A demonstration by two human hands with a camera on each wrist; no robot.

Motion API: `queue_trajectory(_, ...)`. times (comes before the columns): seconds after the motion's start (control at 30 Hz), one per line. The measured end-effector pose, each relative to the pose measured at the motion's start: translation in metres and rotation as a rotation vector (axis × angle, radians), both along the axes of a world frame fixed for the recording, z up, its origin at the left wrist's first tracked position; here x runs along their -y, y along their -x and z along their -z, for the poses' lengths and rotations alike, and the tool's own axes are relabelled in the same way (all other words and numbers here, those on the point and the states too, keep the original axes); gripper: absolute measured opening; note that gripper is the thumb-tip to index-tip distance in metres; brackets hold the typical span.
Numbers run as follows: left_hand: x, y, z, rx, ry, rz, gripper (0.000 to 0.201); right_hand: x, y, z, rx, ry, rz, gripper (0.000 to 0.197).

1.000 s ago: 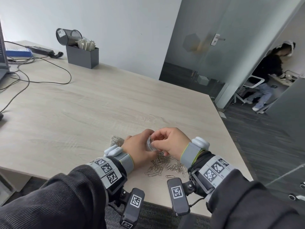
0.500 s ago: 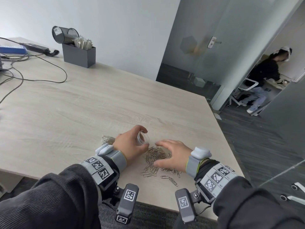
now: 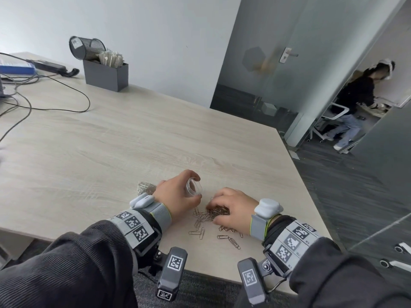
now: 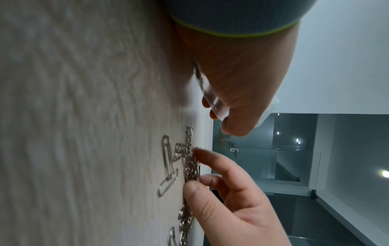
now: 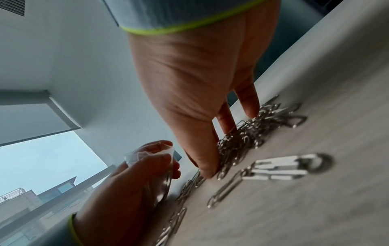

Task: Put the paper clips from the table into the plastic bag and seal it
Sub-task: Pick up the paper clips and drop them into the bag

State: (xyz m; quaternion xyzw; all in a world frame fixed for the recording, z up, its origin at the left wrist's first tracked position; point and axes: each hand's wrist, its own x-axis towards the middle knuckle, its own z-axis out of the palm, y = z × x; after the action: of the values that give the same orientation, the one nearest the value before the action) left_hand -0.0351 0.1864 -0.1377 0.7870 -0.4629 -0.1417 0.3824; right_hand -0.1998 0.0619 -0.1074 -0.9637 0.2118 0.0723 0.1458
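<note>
At the far left of the desk sit loose cables and a grey box with a mesh cup tipped on it — none of it is in your way. Nearer you, a small clump of clips lies just behind your left hand; whether they are bagged or loose you cannot tell from here.

Your left hand grips the bag, its fingers curled round it so the mouth stands open and faces the pile. It sits just beside the pile, not touching it.

To the right, your right hand is down on the main heap of clips, thumb and fingers curled in around a bunch, pinching it against the desk. A few strays lie flat toward the near edge, apart from the heap.

So you are mid-way through filling — gathering another pinch, by the look of it, with plenty still on the desk and sealing some way off. The next move calls for a firm enough pinch that the tangled clips lift together, then a short carry left to the bag's mouth. Keep that mouth held wide; it is narrow, and a loose bunch could catch on the rim and spill.
</note>
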Motion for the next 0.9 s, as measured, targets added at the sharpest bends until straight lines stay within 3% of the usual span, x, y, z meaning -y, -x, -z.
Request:
queue_trajectory(0.27,-0.001,0.001,0.000,0.022,-0.006,0.010,0.038,0.007,0.007,0.000,0.056,-0.015,0.050,0.024)
queue_trajectory(0.5,0.000,0.000,0.001,0.014,-0.009,0.040,0.039,0.012,0.010,0.001,0.133,-0.019,0.098,0.024)
queue_trajectory(0.9,0.001,0.001,0.004,0.059,-0.001,0.039,0.038,0.014,-0.003,-0.005,0.392,-0.230,0.384,0.018)
